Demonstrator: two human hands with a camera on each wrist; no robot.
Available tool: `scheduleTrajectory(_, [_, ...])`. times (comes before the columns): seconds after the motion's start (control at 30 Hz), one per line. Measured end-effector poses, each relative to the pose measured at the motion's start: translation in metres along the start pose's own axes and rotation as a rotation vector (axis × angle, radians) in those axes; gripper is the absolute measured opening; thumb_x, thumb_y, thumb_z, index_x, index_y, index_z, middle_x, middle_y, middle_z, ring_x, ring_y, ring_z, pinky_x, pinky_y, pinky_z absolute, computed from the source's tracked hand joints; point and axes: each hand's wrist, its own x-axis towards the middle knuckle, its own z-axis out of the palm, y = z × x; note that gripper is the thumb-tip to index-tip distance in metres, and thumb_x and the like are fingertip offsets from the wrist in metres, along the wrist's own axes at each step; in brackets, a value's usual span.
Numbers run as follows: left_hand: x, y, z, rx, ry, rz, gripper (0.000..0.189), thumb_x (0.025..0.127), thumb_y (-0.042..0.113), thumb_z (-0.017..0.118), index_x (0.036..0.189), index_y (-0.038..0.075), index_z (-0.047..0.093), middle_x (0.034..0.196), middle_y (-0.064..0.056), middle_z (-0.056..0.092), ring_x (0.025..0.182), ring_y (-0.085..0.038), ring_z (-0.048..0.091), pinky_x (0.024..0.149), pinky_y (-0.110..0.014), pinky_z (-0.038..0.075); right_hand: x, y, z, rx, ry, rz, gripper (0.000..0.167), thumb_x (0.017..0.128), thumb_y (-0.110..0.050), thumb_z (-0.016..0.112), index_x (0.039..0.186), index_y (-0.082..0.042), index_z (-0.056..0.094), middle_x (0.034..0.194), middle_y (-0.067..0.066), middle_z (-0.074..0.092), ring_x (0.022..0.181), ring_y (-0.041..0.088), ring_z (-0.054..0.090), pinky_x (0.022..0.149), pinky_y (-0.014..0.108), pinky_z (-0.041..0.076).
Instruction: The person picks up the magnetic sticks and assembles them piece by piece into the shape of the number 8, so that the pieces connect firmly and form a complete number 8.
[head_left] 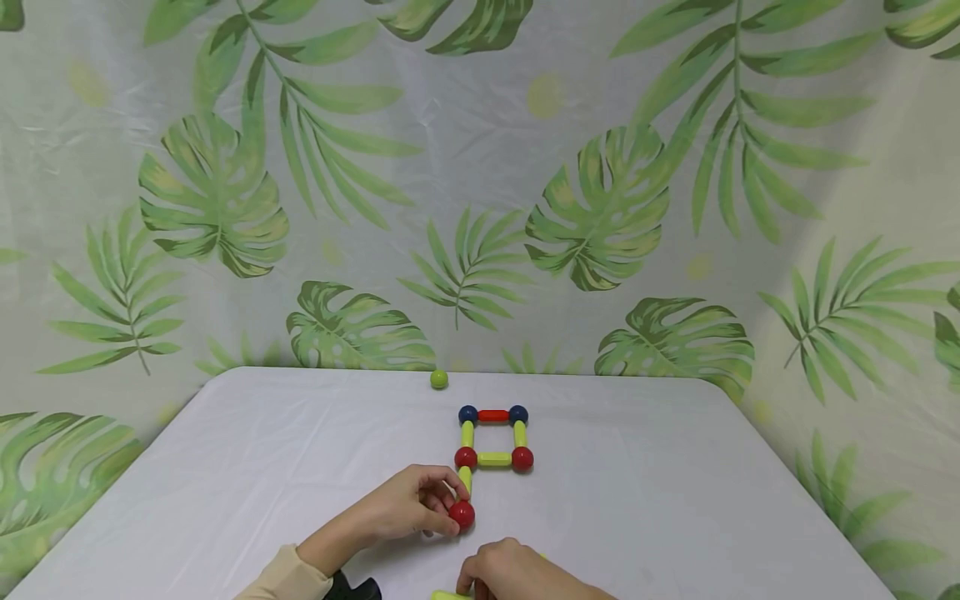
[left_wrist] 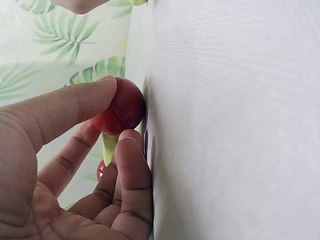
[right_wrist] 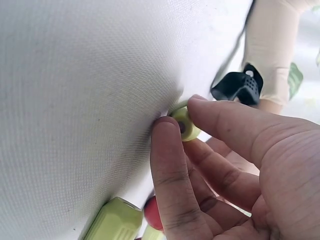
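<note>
My left hand [head_left: 416,502] pinches a red ball [head_left: 462,515] between thumb and fingers, low over the white table. In the left wrist view the red ball [left_wrist: 122,106] shows a dark seam line. A yellow-green rod [head_left: 466,478] runs from this ball to the lower left corner of a square of rods and balls. Close to the near edge of the head view, my right hand [head_left: 510,571] pinches another yellow-green rod [head_left: 448,595]. The right wrist view shows the end of this rod [right_wrist: 184,124], round with a dark disc, between thumb and finger.
The square has blue balls [head_left: 518,415] at the far corners, red balls [head_left: 522,459] at the near ones, and a red rod [head_left: 493,416] on its far side. A green ball [head_left: 438,380] lies at the table's back edge. Another yellow-green rod [right_wrist: 115,221] lies near the right hand.
</note>
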Motion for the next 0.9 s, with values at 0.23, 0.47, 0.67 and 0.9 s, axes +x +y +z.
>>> scheduleTrajectory(0.23, [-0.002, 0.002, 0.0, 0.006, 0.002, -0.003, 0.031, 0.088, 0.003, 0.085, 0.116, 0.012, 0.074, 0.096, -0.004, 0.07, 0.08, -0.016, 0.059, 0.066, -0.024, 0.052, 0.0, -0.001, -0.001, -0.025, -0.001, -0.015, 0.014, 0.098, -0.037, 0.08, 0.109, -0.029, 0.08, 0.075, -0.021, 0.062, 0.068, -0.004, 0.057, 0.069, 0.013, 0.054])
scheduleTrajectory(0.47, [-0.002, 0.003, 0.001, 0.017, 0.007, -0.01, 0.031, 0.088, 0.004, 0.086, 0.116, 0.013, 0.074, 0.096, -0.004, 0.07, 0.081, -0.016, 0.059, 0.066, -0.025, 0.053, 0.002, 0.014, -0.002, 0.07, -0.016, 0.022, 0.015, 0.094, -0.038, 0.084, 0.107, -0.033, 0.08, 0.077, -0.017, 0.065, 0.069, 0.0, 0.059, 0.07, 0.015, 0.056])
scheduleTrajectory(0.67, [-0.002, 0.003, 0.001, 0.028, 0.017, -0.017, 0.031, 0.088, 0.005, 0.087, 0.114, 0.014, 0.075, 0.096, -0.004, 0.069, 0.08, -0.017, 0.06, 0.066, -0.027, 0.053, -0.011, 0.005, -0.015, 0.115, 0.04, 0.034, 0.017, 0.092, -0.039, 0.086, 0.106, -0.031, 0.08, 0.077, -0.017, 0.065, 0.068, 0.0, 0.059, 0.07, 0.015, 0.056])
scheduleTrajectory(0.9, [-0.001, 0.003, 0.002, 0.022, 0.022, -0.026, 0.03, 0.088, 0.005, 0.087, 0.114, 0.014, 0.075, 0.096, -0.004, 0.069, 0.079, -0.017, 0.06, 0.066, -0.026, 0.053, -0.052, -0.068, -0.058, 0.165, 0.113, 0.132, 0.007, 0.094, -0.014, 0.082, 0.1, -0.013, 0.081, 0.075, -0.01, 0.063, 0.067, 0.005, 0.056, 0.067, 0.017, 0.052])
